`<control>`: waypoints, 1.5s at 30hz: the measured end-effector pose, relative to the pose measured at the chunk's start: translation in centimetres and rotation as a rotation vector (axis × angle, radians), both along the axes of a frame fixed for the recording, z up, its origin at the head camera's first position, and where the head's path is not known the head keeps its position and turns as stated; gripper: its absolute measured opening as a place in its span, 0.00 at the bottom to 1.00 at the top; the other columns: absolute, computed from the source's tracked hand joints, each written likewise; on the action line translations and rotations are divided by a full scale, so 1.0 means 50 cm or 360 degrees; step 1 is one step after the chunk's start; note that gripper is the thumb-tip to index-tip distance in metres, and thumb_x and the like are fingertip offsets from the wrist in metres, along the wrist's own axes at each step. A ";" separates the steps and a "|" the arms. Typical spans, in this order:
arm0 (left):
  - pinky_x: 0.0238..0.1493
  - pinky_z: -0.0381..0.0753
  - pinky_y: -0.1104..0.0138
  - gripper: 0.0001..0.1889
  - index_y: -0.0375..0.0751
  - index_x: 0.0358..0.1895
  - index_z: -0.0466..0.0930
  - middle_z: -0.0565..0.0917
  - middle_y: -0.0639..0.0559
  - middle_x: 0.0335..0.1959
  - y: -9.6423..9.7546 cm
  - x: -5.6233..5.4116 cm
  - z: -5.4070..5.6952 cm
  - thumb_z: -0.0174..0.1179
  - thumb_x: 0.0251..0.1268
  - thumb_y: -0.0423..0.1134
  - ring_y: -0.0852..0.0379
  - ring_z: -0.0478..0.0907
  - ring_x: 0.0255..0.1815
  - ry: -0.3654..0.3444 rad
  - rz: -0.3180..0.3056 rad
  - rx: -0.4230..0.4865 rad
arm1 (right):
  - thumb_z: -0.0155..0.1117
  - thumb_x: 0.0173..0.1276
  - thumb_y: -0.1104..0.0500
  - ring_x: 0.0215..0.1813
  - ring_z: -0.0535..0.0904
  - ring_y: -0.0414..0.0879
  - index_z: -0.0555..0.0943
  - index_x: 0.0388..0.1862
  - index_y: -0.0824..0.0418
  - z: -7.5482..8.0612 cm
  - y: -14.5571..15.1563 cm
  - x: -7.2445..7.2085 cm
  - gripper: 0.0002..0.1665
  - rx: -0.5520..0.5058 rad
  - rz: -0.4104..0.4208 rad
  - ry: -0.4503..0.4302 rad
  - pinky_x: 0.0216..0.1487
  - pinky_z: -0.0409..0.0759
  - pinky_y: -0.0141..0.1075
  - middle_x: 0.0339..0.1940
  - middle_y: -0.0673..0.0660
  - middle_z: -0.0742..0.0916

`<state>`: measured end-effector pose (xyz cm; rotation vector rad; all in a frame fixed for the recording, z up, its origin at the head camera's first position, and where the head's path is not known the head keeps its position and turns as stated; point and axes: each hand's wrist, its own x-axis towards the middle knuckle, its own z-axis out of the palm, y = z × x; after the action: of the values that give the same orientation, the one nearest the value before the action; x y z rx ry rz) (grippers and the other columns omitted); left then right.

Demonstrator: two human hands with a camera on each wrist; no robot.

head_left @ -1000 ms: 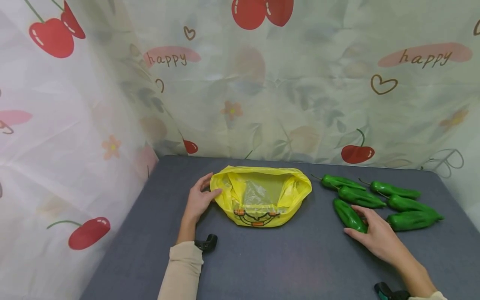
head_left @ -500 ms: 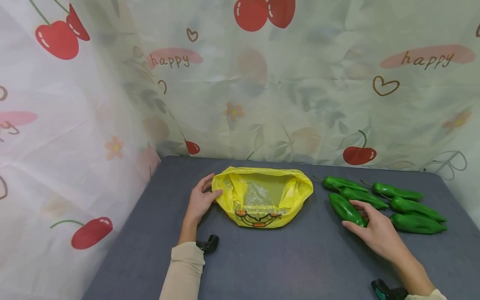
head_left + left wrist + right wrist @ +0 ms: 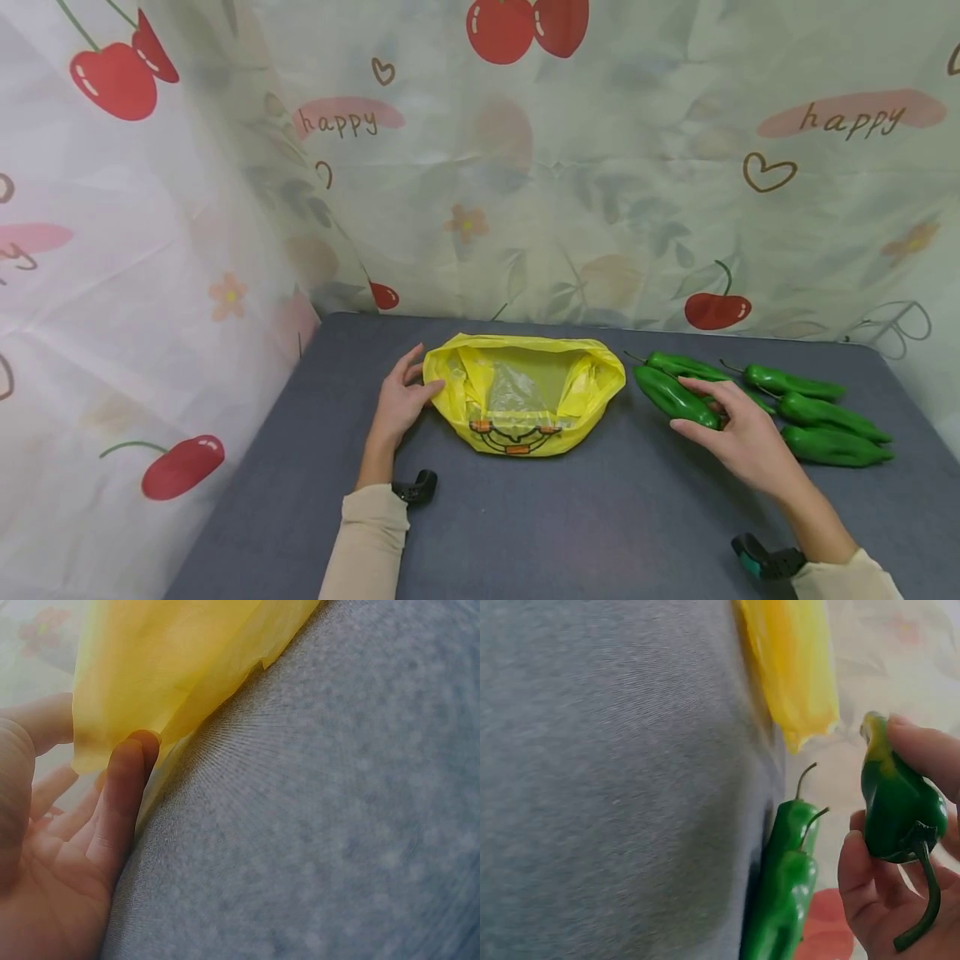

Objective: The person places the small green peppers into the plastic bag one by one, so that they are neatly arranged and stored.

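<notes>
A yellow plastic bag [image 3: 517, 433] lies on the table with its wide mouth facing me, a dark and orange print on its front. My left hand [image 3: 401, 400] holds its left edge; in the left wrist view the edge of the bag [image 3: 172, 667] runs between thumb and fingers. My right hand [image 3: 742, 433] grips a long green pepper [image 3: 675, 395] between thumb and fingers, raised off the table right of the bag. Its curved stem [image 3: 926, 900] points toward the palm in the right wrist view. Behind the hand, two green peppers [image 3: 682, 364] are partly hidden.
Several more green peppers, among them a rear one [image 3: 795, 383], a middle one [image 3: 832, 417] and a front one [image 3: 836, 447], lie at the right of the grey table [image 3: 570, 533]. A printed curtain [image 3: 555, 208] closes off the back and left sides.
My right hand has lifted the green pepper and carried it left and away from me, toward the bag. The left hand stays at the bag's edge.
</notes>
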<state>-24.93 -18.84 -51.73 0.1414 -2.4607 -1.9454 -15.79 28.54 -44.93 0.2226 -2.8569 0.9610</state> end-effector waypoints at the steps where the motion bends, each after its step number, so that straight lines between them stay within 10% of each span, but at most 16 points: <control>1: 0.40 0.82 0.66 0.42 0.59 0.80 0.60 0.78 0.46 0.69 0.000 0.000 0.000 0.70 0.63 0.41 0.58 0.82 0.29 -0.0002 0.0000 -0.0001 | 0.72 0.66 0.43 0.51 0.75 0.49 0.75 0.72 0.55 0.002 -0.002 -0.002 0.39 -0.0009 0.0001 0.0013 0.41 0.73 0.32 0.62 0.60 0.81; 22: 0.42 0.81 0.68 0.43 0.60 0.81 0.58 0.77 0.47 0.70 -0.004 0.000 -0.003 0.70 0.65 0.40 0.60 0.83 0.29 -0.0034 -0.0020 0.0043 | 0.72 0.68 0.48 0.43 0.73 0.37 0.76 0.70 0.55 0.063 -0.056 -0.070 0.33 -0.0087 0.0193 0.0141 0.42 0.76 0.26 0.55 0.55 0.82; 32: 0.42 0.82 0.66 0.40 0.54 0.80 0.61 0.76 0.42 0.72 0.007 0.014 0.037 0.67 0.66 0.36 0.59 0.81 0.28 -0.0082 -0.0018 0.0014 | 0.70 0.68 0.43 0.47 0.77 0.45 0.77 0.69 0.51 0.091 -0.078 -0.097 0.33 -0.0073 0.0234 0.0027 0.44 0.79 0.30 0.60 0.56 0.83; 45: 0.40 0.82 0.67 0.38 0.59 0.77 0.66 0.79 0.46 0.68 -0.001 0.003 0.000 0.70 0.64 0.41 0.57 0.83 0.31 0.0014 -0.0006 0.0024 | 0.70 0.69 0.46 0.47 0.78 0.49 0.78 0.68 0.54 0.114 -0.112 -0.137 0.31 -0.0073 0.0369 0.0005 0.43 0.80 0.33 0.60 0.57 0.83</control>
<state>-24.77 -18.88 -51.72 0.1281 -2.4429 -1.9624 -22.66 22.92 -39.24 0.5606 -2.8477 1.0618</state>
